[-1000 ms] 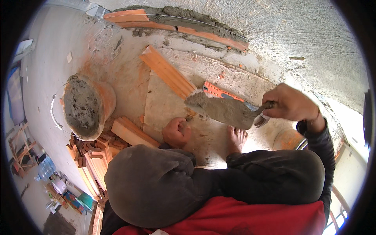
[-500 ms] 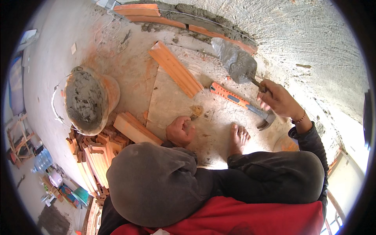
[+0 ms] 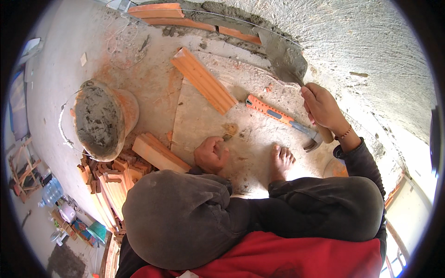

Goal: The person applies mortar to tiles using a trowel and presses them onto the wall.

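My right hand (image 3: 322,106) grips a trowel (image 3: 283,58) by its wooden handle. Wet grey mortar covers the blade, which lies against the mortar bed (image 3: 222,21) at the foot of the wall. Orange brick pieces (image 3: 185,23) are set along that bed. Below my right hand, a claw hammer (image 3: 278,116) with an orange and grey handle rests on the floor. My left hand (image 3: 212,155) is curled into a loose fist beside my knee, and I see nothing in it. A loose orange brick (image 3: 204,81) lies beyond it.
To the left stands a bucket (image 3: 99,120) of mortar with a wire handle. Near my left knee are another brick (image 3: 160,152) and a stack of bricks (image 3: 109,185). A thin string (image 3: 241,19) runs along the wall (image 3: 361,46). My bare foot (image 3: 282,162) is by the hammer.
My right hand has moved slightly up and turned, bringing the trowel blade from above the floor onto the mortar at the wall's foot. My left hand stays in place.
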Demonstrator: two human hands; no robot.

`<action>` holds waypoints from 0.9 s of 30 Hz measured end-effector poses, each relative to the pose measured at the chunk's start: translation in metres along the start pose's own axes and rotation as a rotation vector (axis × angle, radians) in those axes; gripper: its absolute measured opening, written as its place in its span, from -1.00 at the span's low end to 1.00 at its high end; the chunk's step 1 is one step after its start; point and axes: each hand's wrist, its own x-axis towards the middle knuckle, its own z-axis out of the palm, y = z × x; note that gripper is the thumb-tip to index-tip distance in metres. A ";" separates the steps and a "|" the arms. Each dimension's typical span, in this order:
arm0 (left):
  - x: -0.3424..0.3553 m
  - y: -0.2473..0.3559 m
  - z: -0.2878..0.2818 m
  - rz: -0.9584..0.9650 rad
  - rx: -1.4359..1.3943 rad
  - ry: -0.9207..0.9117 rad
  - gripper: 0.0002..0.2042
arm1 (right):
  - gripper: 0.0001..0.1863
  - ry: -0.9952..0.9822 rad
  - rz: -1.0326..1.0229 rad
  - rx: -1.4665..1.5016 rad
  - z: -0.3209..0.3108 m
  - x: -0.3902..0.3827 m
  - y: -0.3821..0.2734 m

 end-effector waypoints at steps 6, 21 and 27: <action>0.000 -0.001 0.003 -0.006 0.006 0.001 -0.75 | -0.58 -0.061 -0.080 0.003 -0.005 -0.013 -0.010; 0.000 -0.002 0.001 -0.011 0.017 -0.008 -0.73 | -0.60 -0.162 -0.083 0.157 -0.001 -0.006 -0.014; 0.000 -0.003 0.001 0.014 0.022 -0.011 -0.71 | -0.60 -0.170 0.024 0.192 -0.003 -0.002 -0.018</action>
